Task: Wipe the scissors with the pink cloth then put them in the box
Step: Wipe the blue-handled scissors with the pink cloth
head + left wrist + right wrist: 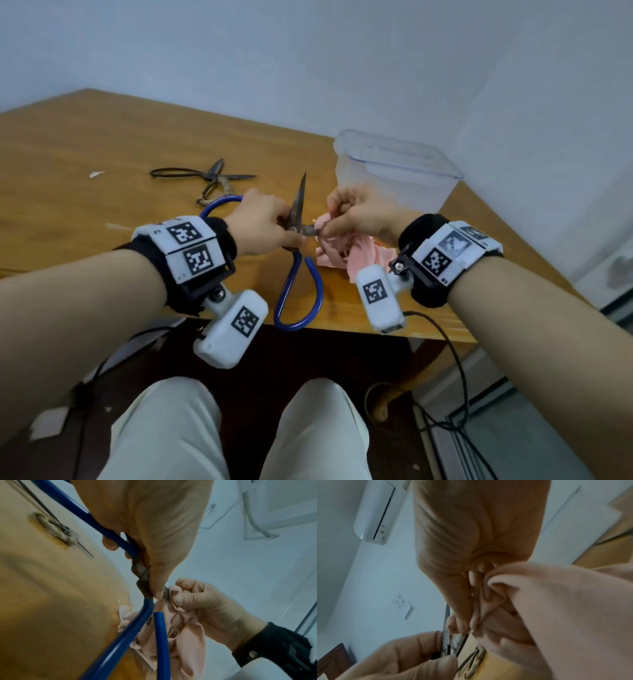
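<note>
The blue-handled scissors (297, 219) are held above the near edge of the wooden table (102, 144), blades spread: one dark, rusty blade points far and up, the other points right into the pink cloth (346, 255). The left hand (262, 226) grips them at the pivot, fingers curled round the metal where the blue handle loops begin; one loop curves out to the left behind the wrist, the other hangs toward the near edge. The right hand (356, 214) is clamped on the cloth, thumb and fingers pinching a fold of it round the right-pointing blade, while the rest of the cloth trails down onto the table under the wrist. Just beyond the right hand, at the far right of the table, stands the clear plastic box (394, 168) with a blue-edged rim. To the far left of the hands lies a second pair of dark scissors (209, 176), touching neither hand
</note>
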Available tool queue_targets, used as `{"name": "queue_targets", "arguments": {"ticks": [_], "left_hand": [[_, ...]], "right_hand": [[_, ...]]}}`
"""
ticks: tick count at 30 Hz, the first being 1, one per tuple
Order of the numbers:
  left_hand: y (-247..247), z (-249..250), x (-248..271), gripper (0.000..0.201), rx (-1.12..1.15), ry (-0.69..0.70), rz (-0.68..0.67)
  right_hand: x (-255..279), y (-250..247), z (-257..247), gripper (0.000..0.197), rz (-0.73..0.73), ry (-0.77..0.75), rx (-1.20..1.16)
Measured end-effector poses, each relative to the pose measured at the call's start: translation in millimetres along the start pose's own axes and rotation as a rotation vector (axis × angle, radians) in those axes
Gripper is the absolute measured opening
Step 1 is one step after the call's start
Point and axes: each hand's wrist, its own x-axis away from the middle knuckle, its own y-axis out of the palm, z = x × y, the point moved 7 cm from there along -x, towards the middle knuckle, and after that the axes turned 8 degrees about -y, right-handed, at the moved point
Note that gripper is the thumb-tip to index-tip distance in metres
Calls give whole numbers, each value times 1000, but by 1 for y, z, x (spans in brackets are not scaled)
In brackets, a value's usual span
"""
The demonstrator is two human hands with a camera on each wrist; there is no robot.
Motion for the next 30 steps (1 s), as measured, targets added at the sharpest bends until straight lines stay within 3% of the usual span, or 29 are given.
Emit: {"name": "queue_targets", "arguments": {"ticks": [4,8,17,21,24,30], "left_hand": [[-8,4,-2,39,59,-3,-5],[-4,3,-2,38,65,-21,-37],[-5,-13,-3,31,47,-68,-42],[-9,-41,1,29,90,-172,-3],[-6,-41,3,27,114,-169,-2],[1,-31,4,29,76,-168,-11]], "right_hand": [[-4,-7,0,36,-9,-29,-55],[-1,-3,3,36,-68,-25,-100],[1,-19,12,40,-31,-8,-47],[8,-41,19,30,60,18,-50],[6,-35,5,20,81,-45,-80],[-2,1,-9,11,-74,-74,57]]}}
